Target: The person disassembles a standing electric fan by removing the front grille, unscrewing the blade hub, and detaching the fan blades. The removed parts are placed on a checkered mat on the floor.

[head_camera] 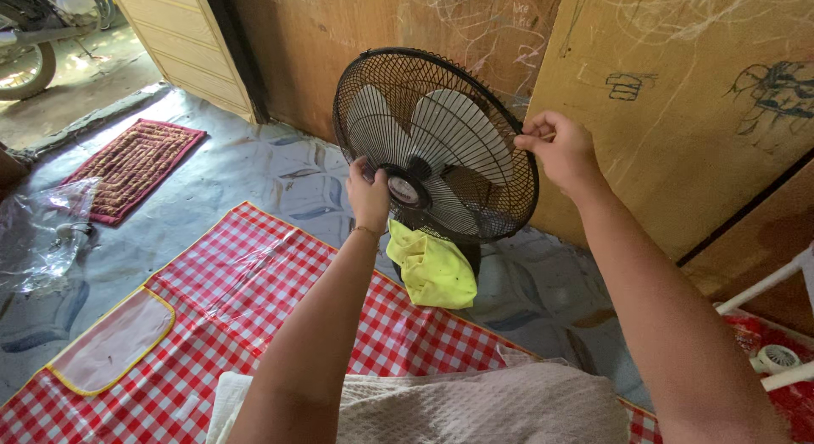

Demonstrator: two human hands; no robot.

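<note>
Two hands of ours are on the black fan, which stands upright on the floor just beyond the red checked mat, before a brown wall. Its round wire grille shows pale blades behind and a small round hub at the middle. Our left hand presses closed fingers to the grille by the hub; our right hand pinches the rim. A yellow-green cloth hangs under the fan.
</note>
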